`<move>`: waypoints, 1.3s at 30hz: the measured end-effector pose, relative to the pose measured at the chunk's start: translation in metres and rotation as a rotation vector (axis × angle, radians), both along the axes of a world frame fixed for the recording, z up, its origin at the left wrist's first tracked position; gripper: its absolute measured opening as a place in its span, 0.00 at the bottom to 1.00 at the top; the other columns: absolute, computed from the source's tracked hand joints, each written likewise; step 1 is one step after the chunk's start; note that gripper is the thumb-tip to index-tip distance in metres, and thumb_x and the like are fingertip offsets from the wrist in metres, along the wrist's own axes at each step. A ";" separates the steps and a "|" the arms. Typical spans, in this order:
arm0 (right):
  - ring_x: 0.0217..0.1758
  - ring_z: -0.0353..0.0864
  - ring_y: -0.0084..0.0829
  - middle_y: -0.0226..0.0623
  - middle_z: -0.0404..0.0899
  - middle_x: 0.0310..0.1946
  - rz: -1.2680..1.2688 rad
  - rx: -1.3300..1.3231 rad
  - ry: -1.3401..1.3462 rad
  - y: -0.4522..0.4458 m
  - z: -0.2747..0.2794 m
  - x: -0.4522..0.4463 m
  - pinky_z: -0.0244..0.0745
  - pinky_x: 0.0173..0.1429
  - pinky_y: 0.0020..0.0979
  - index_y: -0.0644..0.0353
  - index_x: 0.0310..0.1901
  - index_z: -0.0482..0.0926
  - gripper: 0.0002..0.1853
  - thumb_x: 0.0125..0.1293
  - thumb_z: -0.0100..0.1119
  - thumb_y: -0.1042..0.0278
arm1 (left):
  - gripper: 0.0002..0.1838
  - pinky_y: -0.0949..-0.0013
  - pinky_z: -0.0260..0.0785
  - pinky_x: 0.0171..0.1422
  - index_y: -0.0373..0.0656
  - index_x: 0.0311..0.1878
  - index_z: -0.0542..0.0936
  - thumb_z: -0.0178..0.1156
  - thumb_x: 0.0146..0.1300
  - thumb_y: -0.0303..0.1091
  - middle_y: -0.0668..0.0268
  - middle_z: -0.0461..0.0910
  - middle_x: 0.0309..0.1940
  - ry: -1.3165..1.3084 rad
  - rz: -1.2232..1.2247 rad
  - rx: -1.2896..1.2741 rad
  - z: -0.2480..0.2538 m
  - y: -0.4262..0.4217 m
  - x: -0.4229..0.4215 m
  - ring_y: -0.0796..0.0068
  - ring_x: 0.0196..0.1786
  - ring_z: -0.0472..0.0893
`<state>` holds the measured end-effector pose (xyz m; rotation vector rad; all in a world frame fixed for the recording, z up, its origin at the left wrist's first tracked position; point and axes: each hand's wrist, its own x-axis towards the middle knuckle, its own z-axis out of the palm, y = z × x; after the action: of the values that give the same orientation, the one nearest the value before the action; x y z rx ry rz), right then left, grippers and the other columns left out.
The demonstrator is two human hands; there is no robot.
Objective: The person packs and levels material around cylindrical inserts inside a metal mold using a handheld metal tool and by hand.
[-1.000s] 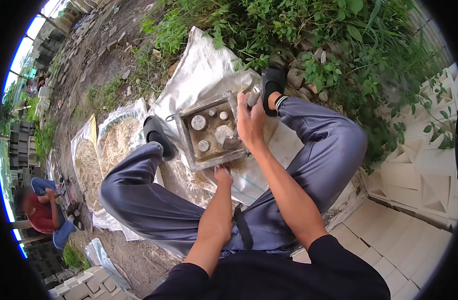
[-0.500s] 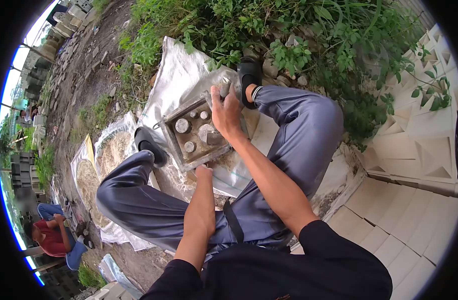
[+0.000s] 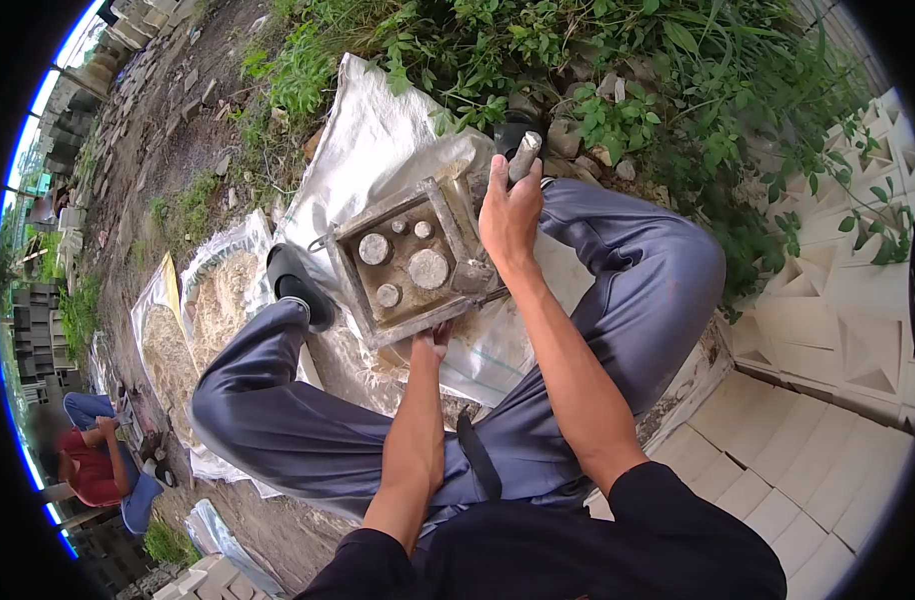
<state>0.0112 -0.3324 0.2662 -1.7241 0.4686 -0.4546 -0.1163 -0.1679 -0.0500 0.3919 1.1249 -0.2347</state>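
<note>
A square, dirt-caked mould (image 3: 362, 292) with a raised frame and several round pegs inside, among them a large round peg (image 3: 429, 268), rests on white sacking between my legs. My right hand (image 3: 511, 215) is closed around the handle of a hammer (image 3: 473, 277). Its handle end sticks up past my thumb, and its blocky head is down by the mould's right corner; I cannot tell whether it touches. My left hand (image 3: 434, 341) grips the near edge of the mould from below, its fingers partly hidden by the frame.
White sacking (image 3: 363, 125) lies under and beyond the mould. Sacks of pale sandy material (image 3: 218, 290) lie to the left. Green plants (image 3: 638, 110) and stones border the far side. Pale patterned blocks (image 3: 818, 300) are stacked at right. A person in red (image 3: 93, 465) sits at far left.
My right hand has moved right with the hammer, whose head has gone from over the large peg to the frame's right corner. My left hand stays at the near edge.
</note>
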 end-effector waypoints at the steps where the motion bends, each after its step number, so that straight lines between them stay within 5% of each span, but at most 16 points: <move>1: 0.36 0.78 0.51 0.55 0.78 0.33 0.016 -0.021 0.059 -0.007 0.004 0.003 0.70 0.43 0.43 0.73 0.47 0.68 0.19 0.71 0.51 0.60 | 0.12 0.61 0.81 0.50 0.45 0.51 0.75 0.50 0.71 0.39 0.58 0.80 0.46 0.002 0.011 -0.001 0.003 -0.006 0.003 0.61 0.45 0.82; 7: 0.42 0.79 0.61 0.65 0.77 0.36 0.024 -0.263 0.338 -0.024 -0.049 0.008 0.72 0.46 0.49 0.73 0.45 0.65 0.15 0.70 0.48 0.66 | 0.11 0.66 0.82 0.36 0.46 0.44 0.79 0.51 0.70 0.40 0.63 0.83 0.33 0.013 -0.231 0.054 -0.009 -0.015 0.003 0.66 0.31 0.83; 14: 0.48 0.77 0.63 0.73 0.73 0.45 0.147 -0.370 0.613 -0.040 -0.139 -0.015 0.72 0.53 0.52 0.74 0.50 0.58 0.17 0.69 0.47 0.69 | 0.15 0.63 0.81 0.40 0.46 0.43 0.78 0.51 0.69 0.46 0.63 0.81 0.31 0.020 -0.018 -0.046 -0.041 -0.011 -0.010 0.66 0.32 0.81; 20: 0.52 0.74 0.63 0.75 0.70 0.48 0.218 -0.268 0.731 -0.041 -0.186 -0.031 0.70 0.55 0.52 0.73 0.53 0.55 0.21 0.69 0.48 0.66 | 0.17 0.64 0.80 0.46 0.46 0.50 0.75 0.47 0.70 0.48 0.63 0.79 0.42 0.087 0.180 -0.001 -0.010 -0.016 -0.004 0.65 0.40 0.81; 24: 0.53 0.74 0.62 0.72 0.70 0.51 0.234 -0.286 0.855 -0.040 -0.194 -0.023 0.70 0.57 0.51 0.72 0.53 0.57 0.20 0.69 0.48 0.66 | 0.19 0.64 0.76 0.55 0.48 0.58 0.71 0.39 0.72 0.43 0.65 0.75 0.53 0.059 0.207 0.142 -0.032 0.010 -0.017 0.66 0.52 0.77; 27: 0.56 0.73 0.61 0.68 0.71 0.52 0.233 -0.414 0.721 -0.036 -0.211 -0.026 0.69 0.59 0.49 0.74 0.56 0.57 0.22 0.68 0.49 0.68 | 0.24 0.62 0.71 0.62 0.52 0.66 0.66 0.30 0.70 0.38 0.67 0.67 0.66 0.029 0.183 0.165 -0.038 0.014 -0.015 0.68 0.63 0.71; 29: 0.57 0.72 0.60 0.67 0.71 0.53 0.254 -0.417 0.735 -0.032 -0.219 -0.028 0.67 0.60 0.49 0.74 0.57 0.59 0.23 0.68 0.49 0.66 | 0.19 0.56 0.79 0.50 0.50 0.57 0.72 0.36 0.72 0.43 0.63 0.75 0.57 0.114 0.343 0.147 -0.047 0.014 -0.010 0.59 0.54 0.78; 34: 0.61 0.69 0.57 0.65 0.69 0.57 0.383 -0.307 0.665 -0.004 -0.158 -0.017 0.63 0.65 0.45 0.73 0.61 0.61 0.31 0.68 0.51 0.53 | 0.21 0.63 0.75 0.49 0.56 0.63 0.70 0.36 0.71 0.44 0.68 0.74 0.61 0.099 0.233 0.200 -0.013 0.010 0.001 0.65 0.56 0.77; 36: 0.64 0.67 0.56 0.62 0.63 0.63 0.582 -0.107 0.477 0.015 -0.146 -0.014 0.62 0.66 0.45 0.72 0.62 0.63 0.37 0.65 0.53 0.45 | 0.19 0.62 0.76 0.43 0.56 0.59 0.73 0.41 0.71 0.47 0.69 0.78 0.55 0.149 0.274 0.254 0.003 0.005 0.005 0.64 0.50 0.80; 39: 0.66 0.65 0.55 0.65 0.67 0.59 0.532 -0.333 0.327 0.026 -0.183 -0.029 0.59 0.68 0.41 0.74 0.65 0.59 0.42 0.64 0.54 0.41 | 0.19 0.59 0.77 0.43 0.53 0.59 0.73 0.43 0.71 0.46 0.68 0.79 0.52 0.116 0.284 0.238 0.015 0.004 0.004 0.64 0.48 0.81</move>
<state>-0.0176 -0.3064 0.0834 -2.1662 0.1484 0.1461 -0.1128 -0.1642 -0.0352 0.4272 1.3128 0.1295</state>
